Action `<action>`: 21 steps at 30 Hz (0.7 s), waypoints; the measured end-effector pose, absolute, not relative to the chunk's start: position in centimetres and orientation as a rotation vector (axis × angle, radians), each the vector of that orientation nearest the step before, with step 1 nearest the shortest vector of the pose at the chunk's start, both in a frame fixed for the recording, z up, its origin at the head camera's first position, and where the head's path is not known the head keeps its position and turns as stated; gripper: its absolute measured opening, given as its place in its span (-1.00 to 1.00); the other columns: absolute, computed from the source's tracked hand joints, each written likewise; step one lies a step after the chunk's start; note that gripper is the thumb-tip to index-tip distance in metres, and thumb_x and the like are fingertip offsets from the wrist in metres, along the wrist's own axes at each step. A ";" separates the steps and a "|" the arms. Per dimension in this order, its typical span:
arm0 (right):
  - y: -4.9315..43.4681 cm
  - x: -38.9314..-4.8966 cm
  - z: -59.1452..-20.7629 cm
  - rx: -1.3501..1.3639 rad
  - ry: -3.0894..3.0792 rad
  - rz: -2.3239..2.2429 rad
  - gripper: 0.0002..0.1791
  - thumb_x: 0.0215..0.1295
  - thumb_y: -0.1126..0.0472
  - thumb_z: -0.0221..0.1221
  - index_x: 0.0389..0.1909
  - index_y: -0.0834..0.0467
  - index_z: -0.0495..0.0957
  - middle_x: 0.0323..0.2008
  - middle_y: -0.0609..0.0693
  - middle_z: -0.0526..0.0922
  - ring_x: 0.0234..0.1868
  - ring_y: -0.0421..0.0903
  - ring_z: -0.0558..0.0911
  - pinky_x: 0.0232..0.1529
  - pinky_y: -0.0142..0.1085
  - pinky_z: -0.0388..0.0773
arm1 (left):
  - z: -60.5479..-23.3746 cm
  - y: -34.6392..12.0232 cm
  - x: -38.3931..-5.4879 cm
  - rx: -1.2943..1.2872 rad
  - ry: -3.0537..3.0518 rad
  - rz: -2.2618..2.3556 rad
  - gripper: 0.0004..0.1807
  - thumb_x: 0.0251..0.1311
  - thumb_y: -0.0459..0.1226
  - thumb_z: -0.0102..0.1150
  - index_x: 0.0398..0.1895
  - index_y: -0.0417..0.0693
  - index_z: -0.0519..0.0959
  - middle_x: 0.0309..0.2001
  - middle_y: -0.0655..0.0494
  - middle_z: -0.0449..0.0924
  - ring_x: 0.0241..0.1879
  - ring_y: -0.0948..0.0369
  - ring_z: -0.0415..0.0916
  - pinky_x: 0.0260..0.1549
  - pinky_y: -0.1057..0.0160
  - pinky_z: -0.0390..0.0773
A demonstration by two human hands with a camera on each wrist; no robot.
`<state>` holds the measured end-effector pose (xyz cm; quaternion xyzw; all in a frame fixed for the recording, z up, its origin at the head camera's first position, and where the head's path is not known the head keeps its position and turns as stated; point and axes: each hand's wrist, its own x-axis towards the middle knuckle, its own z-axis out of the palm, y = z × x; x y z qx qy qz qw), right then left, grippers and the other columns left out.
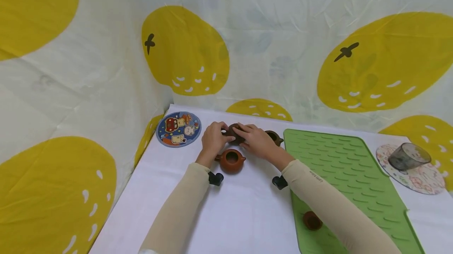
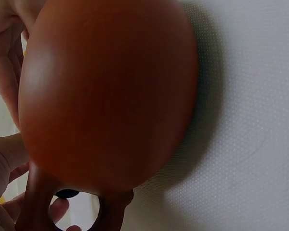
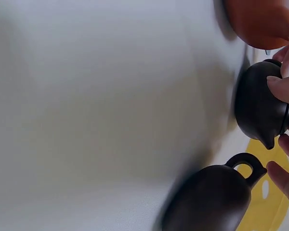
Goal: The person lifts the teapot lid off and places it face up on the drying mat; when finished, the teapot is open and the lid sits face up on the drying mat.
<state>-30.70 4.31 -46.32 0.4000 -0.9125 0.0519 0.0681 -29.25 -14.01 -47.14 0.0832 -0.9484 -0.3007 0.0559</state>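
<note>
A dark clay teapot (image 1: 233, 133) sits between both hands on the white cloth. My left hand (image 1: 213, 138) grips it at its left, handle side. My right hand (image 1: 260, 142) holds it from the right, thumb on its near side and fingers near the top. The right wrist view shows that teapot (image 3: 255, 103) with its spout and a seam below the lid. Just in front stands a reddish-brown teapot (image 1: 231, 167), its top uncovered; its body (image 2: 111, 96) fills much of the left wrist view. Another dark teapot (image 3: 209, 197) stands right of my right hand, partly hidden from the head view.
A round cartoon-patterned coaster (image 1: 194, 118) lies at the back left. On the right is a green ridged mat (image 1: 339, 167) with a small reddish-brown cup (image 1: 312, 220). Farther right, a smoky glass (image 1: 407, 157) rests on a floral coaster (image 1: 424, 183). Lemon-print curtains stand behind and left.
</note>
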 end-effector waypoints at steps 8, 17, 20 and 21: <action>4.0 -30.5 -46.0 1.211 -2.736 0.153 -0.26 0.29 0.13 0.39 0.47 0.09 0.38 0.48 0.21 0.39 0.37 0.21 0.53 0.19 0.05 0.61 | -46.9 -14.2 -29.1 0.268 -2.876 -0.925 -0.60 0.02 -0.03 0.58 -0.10 0.10 0.69 0.01 0.07 0.70 -0.09 0.14 0.61 -0.14 0.08 0.61; 3.9 -30.6 -45.3 1.182 -2.843 0.150 -0.29 0.34 0.11 0.35 0.48 0.08 0.37 0.49 0.18 0.38 0.34 0.22 0.56 0.23 0.06 0.58 | -46.9 -14.0 -29.2 0.266 -2.888 -0.930 -0.60 0.02 -0.03 0.57 -0.09 0.11 0.69 0.02 0.08 0.71 -0.09 0.14 0.60 -0.13 0.09 0.60; 3.9 -30.7 -45.1 1.181 -2.865 0.192 -0.32 0.36 0.12 0.33 0.48 0.07 0.37 0.50 0.18 0.37 0.33 0.21 0.58 0.25 0.05 0.57 | -46.9 -13.9 -29.2 0.269 -2.887 -0.936 -0.60 0.02 -0.03 0.58 -0.09 0.11 0.69 0.01 0.08 0.70 -0.10 0.15 0.59 -0.13 0.09 0.60; 3.9 -30.7 -44.9 1.185 -2.862 0.209 -0.32 0.36 0.12 0.32 0.47 0.07 0.38 0.50 0.18 0.37 0.33 0.20 0.58 0.26 0.04 0.56 | -46.9 -13.9 -29.1 0.271 -2.886 -0.936 -0.60 0.01 -0.03 0.58 -0.09 0.11 0.69 0.00 0.08 0.70 -0.10 0.14 0.59 -0.14 0.09 0.60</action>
